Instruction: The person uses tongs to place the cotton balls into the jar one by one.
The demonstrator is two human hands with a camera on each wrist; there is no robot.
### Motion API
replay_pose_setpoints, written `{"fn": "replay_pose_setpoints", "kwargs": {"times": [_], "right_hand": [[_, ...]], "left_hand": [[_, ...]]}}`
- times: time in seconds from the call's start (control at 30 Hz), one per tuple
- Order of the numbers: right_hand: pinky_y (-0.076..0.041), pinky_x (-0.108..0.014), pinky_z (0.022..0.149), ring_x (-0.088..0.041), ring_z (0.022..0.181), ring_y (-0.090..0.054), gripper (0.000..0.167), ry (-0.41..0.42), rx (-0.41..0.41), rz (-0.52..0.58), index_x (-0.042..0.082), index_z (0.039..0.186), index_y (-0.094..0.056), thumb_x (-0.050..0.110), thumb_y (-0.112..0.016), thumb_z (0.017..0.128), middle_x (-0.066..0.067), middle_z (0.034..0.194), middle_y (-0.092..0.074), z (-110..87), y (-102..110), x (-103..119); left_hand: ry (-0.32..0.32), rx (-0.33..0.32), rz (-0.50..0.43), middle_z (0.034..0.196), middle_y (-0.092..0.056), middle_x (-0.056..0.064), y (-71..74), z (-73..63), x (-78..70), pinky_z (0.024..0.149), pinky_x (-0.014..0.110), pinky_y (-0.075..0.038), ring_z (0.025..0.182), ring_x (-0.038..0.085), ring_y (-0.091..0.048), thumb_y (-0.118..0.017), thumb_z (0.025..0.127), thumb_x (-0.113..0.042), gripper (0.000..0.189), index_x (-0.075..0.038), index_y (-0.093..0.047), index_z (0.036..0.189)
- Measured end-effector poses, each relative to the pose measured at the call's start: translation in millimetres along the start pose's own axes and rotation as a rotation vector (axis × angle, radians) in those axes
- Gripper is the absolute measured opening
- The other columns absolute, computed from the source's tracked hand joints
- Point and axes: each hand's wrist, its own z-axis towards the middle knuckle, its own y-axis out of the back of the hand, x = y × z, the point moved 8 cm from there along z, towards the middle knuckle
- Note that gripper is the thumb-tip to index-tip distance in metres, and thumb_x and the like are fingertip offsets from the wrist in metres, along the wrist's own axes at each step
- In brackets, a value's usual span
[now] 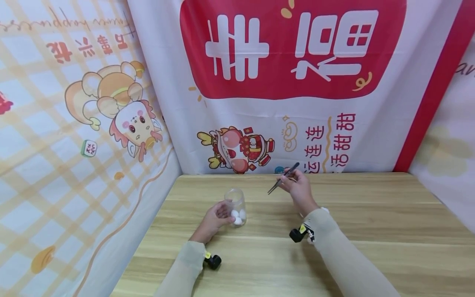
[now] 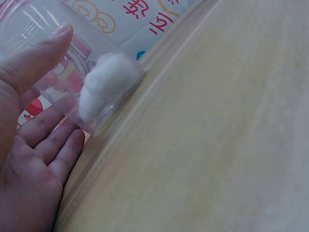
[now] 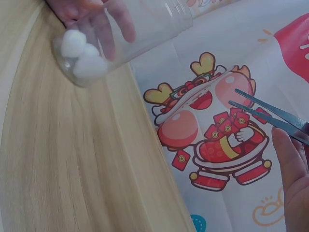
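Observation:
A clear open-topped jar point(image 1: 235, 202) stands on the wooden table, with several white cotton balls point(image 3: 91, 66) at its bottom. My left hand point(image 1: 214, 220) holds the jar from its left side; in the left wrist view the thumb point(image 2: 46, 55) lies along the near wall, and fingers show behind the wall in the right wrist view. To the right and above the table, my right hand point(image 1: 297, 187) pinches dark metal tweezers point(image 1: 283, 178). The tweezers point down and left, apart from the jar. Their tips are spread with nothing between them.
The wooden table point(image 1: 259, 255) runs back to a printed cloth point(image 1: 178, 82) hanging behind it. A patterned cloth wall point(image 1: 92, 185) borders the left side. Something small and white point(image 1: 325, 209) shows beside the right cuff; its kind is unclear.

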Motion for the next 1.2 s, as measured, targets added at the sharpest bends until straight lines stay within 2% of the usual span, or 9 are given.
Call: {"fn": "replay_pose_setpoints", "kwargs": {"times": [0.3,0.53,0.83,1.03,1.2], "right_hand": [[-0.054,-0.033,0.088,-0.026,0.106,-0.062,0.022,0.008,-0.020,-0.044,0.001,0.120,-0.049,0.000,-0.053,0.098,-0.018,0.116,-0.051,-3.2,13,3],[-0.054,-0.033,0.088,-0.026,0.108,-0.062,0.022,-0.008,-0.039,-0.067,0.004,0.119,-0.051,0.004,-0.057,0.097,-0.015,0.117,-0.051,-1.5,29,4],[-0.054,-0.033,0.089,-0.025,0.109,-0.061,0.024,0.008,-0.042,-0.098,0.005,0.120,-0.051,0.006,-0.059,0.097,-0.014,0.119,-0.052,-3.5,43,7],[-0.053,-0.033,0.090,-0.025,0.109,-0.061,0.027,0.002,-0.034,-0.097,0.006,0.122,-0.050,0.007,-0.059,0.097,-0.015,0.120,-0.050,-6.6,49,9],[-0.053,-0.033,0.090,-0.023,0.107,-0.061,0.029,0.021,-0.017,-0.122,0.003,0.124,-0.048,0.008,-0.058,0.097,-0.016,0.118,-0.050,-7.9,55,11]], "left_hand": [[-0.028,-0.005,0.003,0.140,-0.050,0.016,0.1,-3.5,-1.4,0.105,0.038,-0.041,0.127,0.030,-0.048,-0.082,0.079,-0.015,0.071,-0.008,-0.048,0.141],[0.017,0.036,0.020,0.143,-0.046,0.020,-5.3,-14.6,-25.3,0.106,0.040,-0.040,0.130,0.033,-0.045,-0.078,0.083,-0.009,0.068,-0.003,-0.045,0.142],[0.022,0.024,0.013,0.145,-0.045,0.015,1.5,-2.3,0.6,0.108,0.039,-0.038,0.132,0.030,-0.043,-0.079,0.083,-0.013,0.071,-0.008,-0.044,0.144],[0.003,0.003,0.031,0.142,-0.049,0.012,2.0,-2.2,1.2,0.106,0.038,-0.040,0.130,0.027,-0.046,-0.081,0.081,-0.019,0.069,-0.012,-0.048,0.141],[-0.036,0.015,0.002,0.139,-0.052,0.014,0.6,-2.4,-2.8,0.104,0.036,-0.042,0.127,0.028,-0.049,-0.083,0.078,-0.018,0.071,-0.009,-0.049,0.140]]}}
